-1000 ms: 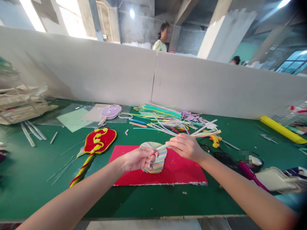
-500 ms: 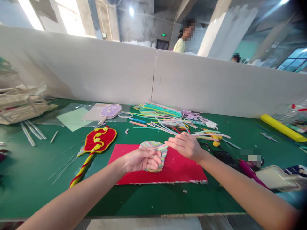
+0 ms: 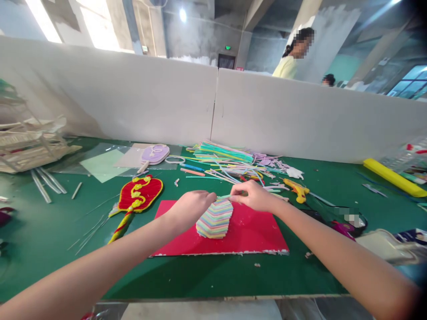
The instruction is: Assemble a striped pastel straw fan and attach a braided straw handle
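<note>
A light green pipe cleaner [image 3: 224, 197] stretches between my hands above the red board [image 3: 256, 231]. My left hand [image 3: 198, 203] is closed around one end, its fingertips mostly hidden behind the knuckles. With thumb and fingers, my right hand [image 3: 250, 195] pinches the other side. Several pale strands show beyond the right hand; whether they belong to the held piece I cannot tell. Just below the hands, a rounded piece of pastel-striped pipe cleaners [image 3: 215, 220] lies on the board, its top edge partly covered by the left hand.
A red fan with yellow trim [image 3: 142, 194] lies left, a purple fan [image 3: 155, 154] behind it. Loose pipe cleaners [image 3: 227, 153] are heaped at the back. A yellow glue gun [image 3: 298, 190] sits right of my right hand. A white partition [image 3: 283, 115] borders the green table.
My left hand has turned knuckles-up and moved slightly up and left, uncovering more of the striped piece. My right hand has shifted a little. A person behind the partition has moved right.
</note>
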### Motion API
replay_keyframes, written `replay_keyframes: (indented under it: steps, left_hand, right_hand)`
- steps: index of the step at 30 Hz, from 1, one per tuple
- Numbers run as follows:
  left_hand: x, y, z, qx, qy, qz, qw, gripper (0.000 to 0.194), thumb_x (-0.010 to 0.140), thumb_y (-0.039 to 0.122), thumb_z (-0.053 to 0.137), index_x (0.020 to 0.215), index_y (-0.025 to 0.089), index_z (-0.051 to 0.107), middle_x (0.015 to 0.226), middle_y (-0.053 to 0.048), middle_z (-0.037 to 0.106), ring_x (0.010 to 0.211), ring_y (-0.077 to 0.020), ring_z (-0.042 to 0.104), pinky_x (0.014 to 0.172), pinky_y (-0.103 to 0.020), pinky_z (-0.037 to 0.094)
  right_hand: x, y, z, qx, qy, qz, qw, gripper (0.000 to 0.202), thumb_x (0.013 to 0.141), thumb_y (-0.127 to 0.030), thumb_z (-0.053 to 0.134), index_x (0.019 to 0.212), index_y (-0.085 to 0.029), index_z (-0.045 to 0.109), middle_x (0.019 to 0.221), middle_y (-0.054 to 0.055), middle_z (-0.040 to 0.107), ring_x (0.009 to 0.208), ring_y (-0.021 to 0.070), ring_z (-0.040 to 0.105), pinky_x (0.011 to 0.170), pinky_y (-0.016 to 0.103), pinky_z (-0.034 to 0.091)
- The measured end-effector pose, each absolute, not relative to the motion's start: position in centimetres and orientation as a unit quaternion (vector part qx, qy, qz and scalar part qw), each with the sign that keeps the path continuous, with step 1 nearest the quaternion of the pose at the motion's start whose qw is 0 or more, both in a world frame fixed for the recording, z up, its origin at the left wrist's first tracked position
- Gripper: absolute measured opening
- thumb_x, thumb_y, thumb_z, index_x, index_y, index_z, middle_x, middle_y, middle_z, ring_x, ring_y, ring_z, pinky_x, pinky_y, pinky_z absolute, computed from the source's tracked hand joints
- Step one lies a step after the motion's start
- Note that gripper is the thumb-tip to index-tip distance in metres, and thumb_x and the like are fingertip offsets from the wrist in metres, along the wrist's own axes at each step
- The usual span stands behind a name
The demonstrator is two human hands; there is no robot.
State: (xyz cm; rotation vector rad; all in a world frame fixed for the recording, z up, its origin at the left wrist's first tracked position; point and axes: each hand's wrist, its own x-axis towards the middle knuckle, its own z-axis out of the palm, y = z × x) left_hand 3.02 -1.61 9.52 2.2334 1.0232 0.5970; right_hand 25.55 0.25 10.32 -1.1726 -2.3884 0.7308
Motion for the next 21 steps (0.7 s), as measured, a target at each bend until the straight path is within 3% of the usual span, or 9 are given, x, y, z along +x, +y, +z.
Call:
replay_keyframes:
  steps: [4, 8, 11, 14, 17, 21]
  left_hand:
    - [3.3, -1.9, 8.6, 0.834, 0.419, 0.224, 0.28, 0.009, 0.081, 0.018, 0.05, 0.08, 0.018, 0.058, 0.073, -0.006, 0.063, 0.077, -0.0215, 0.061, 0.071, -0.03, 0.043]
    - [3.9, -0.4, 7.2, 0.727, 0.405, 0.248, 0.496, 0.016, 0.08, 0.032, 0.053, 0.082, 0.017, 0.059, 0.077, -0.006, 0.069, 0.076, -0.0196, 0.065, 0.071, -0.03, 0.048]
    - [4.5, 0.7, 6.1, 0.592, 0.389, 0.312, 0.633, 0.03, 0.069, 0.041, 0.066, 0.079, 0.014, 0.059, 0.074, -0.008, 0.07, 0.073, -0.0196, 0.067, 0.075, -0.033, 0.051]
    - [5.1, 1.0, 5.1, 0.478, 0.426, 0.417, 0.645, 0.037, 0.058, 0.041, 0.076, 0.074, 0.013, 0.059, 0.076, -0.008, 0.071, 0.075, -0.0202, 0.067, 0.08, -0.035, 0.051]
    - [5.5, 0.6, 4.4, 0.42, 0.444, 0.473, 0.634, 0.037, 0.061, 0.042, 0.074, 0.079, 0.013, 0.061, 0.084, -0.009, 0.071, 0.081, -0.0215, 0.067, 0.08, -0.036, 0.051]
    - [5.9, 0.2, 4.2, 0.4, 0.433, 0.51, 0.627, 0.031, 0.065, 0.039, 0.071, 0.079, 0.012, 0.062, 0.083, -0.008, 0.07, 0.083, -0.0219, 0.067, 0.081, -0.037, 0.051]
  right_hand:
    - [25.8, 1.2, 10.0, -0.423, -0.803, 0.393, 0.15, 0.027, 0.078, -0.04, 0.058, 0.072, -0.015, 0.063, 0.055, -0.002, 0.056, 0.05, 0.0094, 0.046, 0.05, 0.022, 0.035]
    - [26.1, 2.0, 9.2, -0.435, -0.774, 0.428, 0.169, 0.033, 0.075, -0.046, 0.06, 0.075, -0.014, 0.066, 0.06, 0.001, 0.062, 0.047, 0.0079, 0.044, 0.048, 0.022, 0.035]
    - [25.7, 2.3, 8.8, -0.434, -0.76, 0.442, 0.195, 0.035, 0.074, -0.048, 0.06, 0.079, -0.014, 0.068, 0.069, 0.004, 0.067, 0.051, 0.0089, 0.05, 0.05, 0.022, 0.038]
    - [25.0, 2.3, 8.2, -0.435, -0.757, 0.436, 0.219, 0.036, 0.077, -0.049, 0.057, 0.08, -0.014, 0.068, 0.072, 0.005, 0.069, 0.054, 0.0105, 0.055, 0.05, 0.022, 0.04]
    - [24.4, 2.1, 7.3, -0.443, -0.751, 0.419, 0.252, 0.035, 0.079, -0.047, 0.054, 0.083, -0.015, 0.067, 0.076, 0.005, 0.07, 0.054, 0.0116, 0.058, 0.05, 0.023, 0.042]
    - [23.8, 1.8, 6.4, -0.46, -0.76, 0.358, 0.288, 0.032, 0.082, -0.043, 0.052, 0.08, -0.016, 0.068, 0.079, 0.005, 0.071, 0.067, 0.0169, 0.064, 0.063, 0.027, 0.047]
